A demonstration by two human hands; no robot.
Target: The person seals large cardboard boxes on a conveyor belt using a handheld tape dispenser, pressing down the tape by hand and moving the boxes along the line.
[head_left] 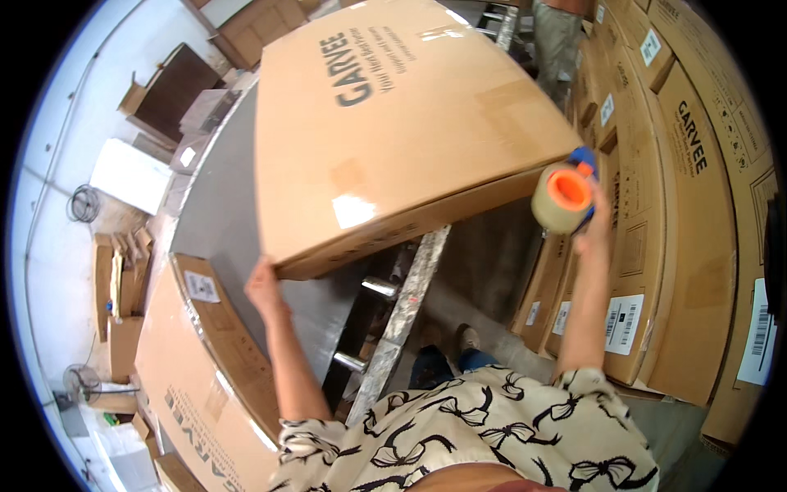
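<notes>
A large flat cardboard box (426, 107) lies across the conveyor in front of me, its near edge jutting over the rail. At its near left corner my left hand (265, 287) is closed on the cardboard, the thumb and fingertips partly hidden. My right hand (597, 217) grips a tape dispenser (585, 156), blue with an orange hub and a roll of tan tape (551, 209). The dispenser is up against the box's near right corner. Strips of tape and a white label (355, 211) show on the box.
A grey conveyor belt (215, 197) with a metal side rail (402, 328) and rollers runs beneath. Another cardboard box (205, 402) sits at the near left. Stacked cartons (693, 205) line the right side. A person (557, 45) stands at the far end.
</notes>
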